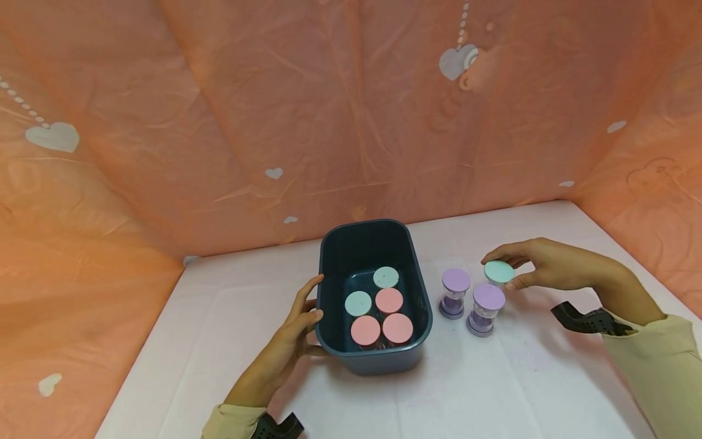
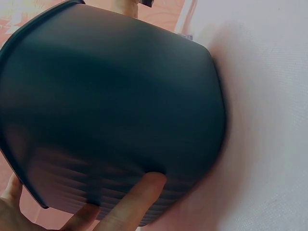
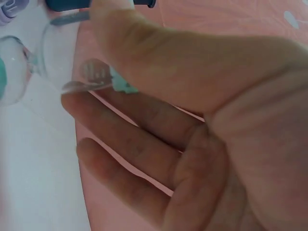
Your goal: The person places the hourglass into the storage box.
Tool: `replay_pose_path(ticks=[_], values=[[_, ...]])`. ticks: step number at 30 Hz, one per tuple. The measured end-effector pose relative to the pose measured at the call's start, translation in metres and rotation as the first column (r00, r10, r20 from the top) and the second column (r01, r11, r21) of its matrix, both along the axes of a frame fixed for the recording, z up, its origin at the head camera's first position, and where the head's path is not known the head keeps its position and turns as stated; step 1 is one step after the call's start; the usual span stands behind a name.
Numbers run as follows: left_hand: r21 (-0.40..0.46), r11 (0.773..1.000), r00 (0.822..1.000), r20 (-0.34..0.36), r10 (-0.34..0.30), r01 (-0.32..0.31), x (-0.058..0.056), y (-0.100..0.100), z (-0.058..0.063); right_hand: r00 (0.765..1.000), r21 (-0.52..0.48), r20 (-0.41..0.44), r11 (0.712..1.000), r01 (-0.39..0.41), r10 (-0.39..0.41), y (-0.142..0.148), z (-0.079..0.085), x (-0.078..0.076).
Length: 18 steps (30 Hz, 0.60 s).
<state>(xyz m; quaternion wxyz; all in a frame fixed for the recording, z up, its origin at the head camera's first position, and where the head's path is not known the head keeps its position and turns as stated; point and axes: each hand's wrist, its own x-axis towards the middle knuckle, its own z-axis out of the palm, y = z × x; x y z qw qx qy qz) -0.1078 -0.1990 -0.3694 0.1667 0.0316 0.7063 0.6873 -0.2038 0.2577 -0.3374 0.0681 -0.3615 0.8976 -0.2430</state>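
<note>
On the white table stands a dark blue-green plastic bin (image 1: 373, 366), holding several sand timers with pink lids (image 1: 397, 328) and mint lids (image 1: 358, 303). My left hand (image 1: 290, 332) lies against the bin's left side, its fingertips touching the outside wall; in the left wrist view the fingers (image 2: 132, 204) press on that wall. To the right of the bin, my right hand (image 1: 554, 265) pinches a mint-topped sand timer (image 1: 499, 272) between thumb and fingers. Its clear glass (image 3: 57, 57) shows in the right wrist view. Two purple sand timers (image 1: 453, 286) (image 1: 485, 308) stand between bin and right hand.
An orange plastic sheet (image 1: 329, 122) with pale hearts hangs behind the table and at both sides. White cloth (image 1: 247, 292) covers the tabletop. Black straps (image 1: 589, 319) sit at both wrists.
</note>
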Motion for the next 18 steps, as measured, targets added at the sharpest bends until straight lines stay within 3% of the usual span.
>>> replay_pose_path(ticks=[4, 11, 18], values=[[0.008, 1.000, 1.000, 0.001, -0.014, 0.014, 0.000, -0.001, 0.000, 0.999, -0.023, -0.010, 0.998, 0.050, -0.050, -0.002, -0.002, 0.000], [-0.013, 1.000, 1.000, 0.014, -0.011, 0.011, 0.001, 0.000, 0.001, 0.993, -0.085, 0.051, 0.990, 0.112, -0.108, -0.002, -0.006, -0.004], [-0.010, 1.000, 1.000, 0.012, 0.003, -0.003, 0.001, 0.001, 0.001, 0.989, -0.123, 0.105, 0.985, 0.121, -0.108, -0.005, -0.010, -0.008]])
